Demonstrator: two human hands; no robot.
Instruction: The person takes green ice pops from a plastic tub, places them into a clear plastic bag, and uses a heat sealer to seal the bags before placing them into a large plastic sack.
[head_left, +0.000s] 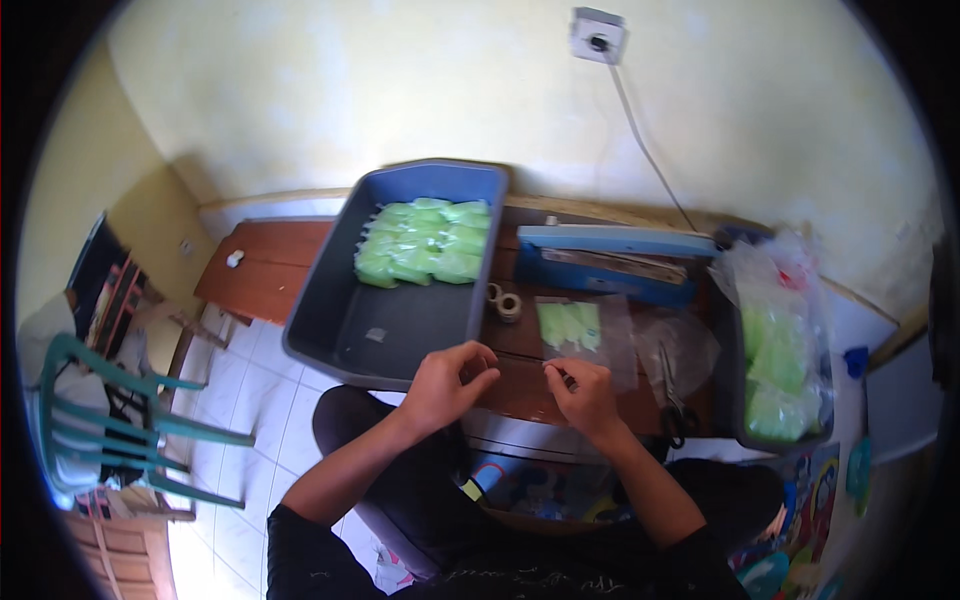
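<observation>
My left hand (450, 382) is over the front right rim of a dark grey plastic tub (405, 330), its fingers curled and its thumb apart, with nothing visible in it. Rows of green-filled clear plastic packets (424, 244) lie at the tub's far end. To the right, my right hand (585, 394) is above the front of the brown wooden bench (517, 394), thumb and forefinger close together. Whether it pinches something small cannot be made out. Just beyond it lies a flat clear plastic bag (619, 330) with several green packets (568, 324) on or in it.
A blue heat sealer (611, 262) stands at the back, near tape rolls (508, 306). Black-handled scissors (675, 412) lie on clear plastic (686, 341). A second tub (727, 405) holds bagged green packets (780, 360). A cord (645, 142) hangs from the wall socket (598, 36). A green chair (112, 420) stands left.
</observation>
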